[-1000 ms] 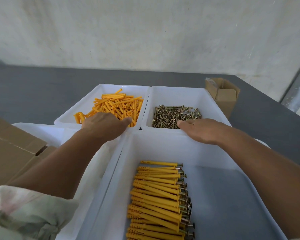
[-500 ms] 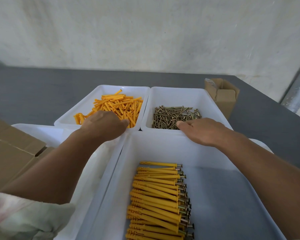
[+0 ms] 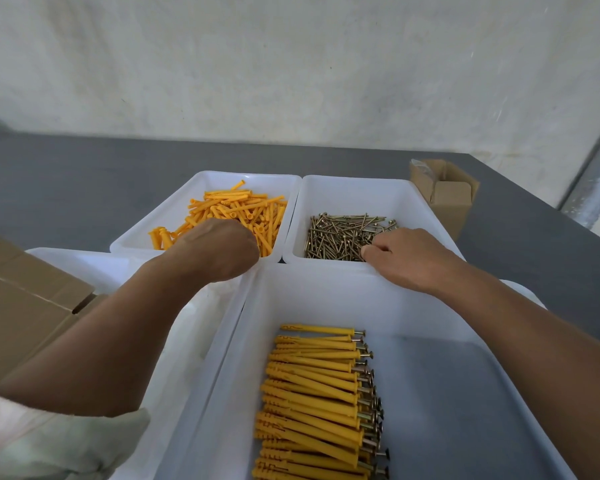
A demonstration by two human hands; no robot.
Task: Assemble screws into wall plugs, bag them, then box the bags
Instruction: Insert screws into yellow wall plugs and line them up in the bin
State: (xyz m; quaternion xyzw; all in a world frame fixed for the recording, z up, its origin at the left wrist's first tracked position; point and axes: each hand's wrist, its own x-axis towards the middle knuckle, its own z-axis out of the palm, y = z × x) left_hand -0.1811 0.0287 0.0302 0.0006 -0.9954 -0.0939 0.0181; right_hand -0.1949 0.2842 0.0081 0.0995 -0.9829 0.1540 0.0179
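Loose orange wall plugs (image 3: 236, 209) lie in the far left white tray (image 3: 201, 178). Brass screws (image 3: 340, 230) are piled in the far right white tray (image 3: 357, 180). My left hand (image 3: 219, 247) reaches into the plug tray with its fingers curled down among the plugs; what they hold is hidden. My right hand (image 3: 406, 258) is at the near edge of the screw pile, thumb and forefinger pinching at a screw. Several assembled plugs with screws (image 3: 312, 393) lie in rows in the large near tray (image 3: 326, 299).
A small open cardboard box (image 3: 447, 199) stands right of the screw tray. A larger cardboard box (image 3: 18, 306) sits at the left, partly over another white tray (image 3: 84, 261). All rest on a dark grey table (image 3: 84, 174) against a pale wall.
My left hand's fingers have curled down into the plugs. My right hand has reached further into the screw tray and closed its thumb and forefinger on the pile.
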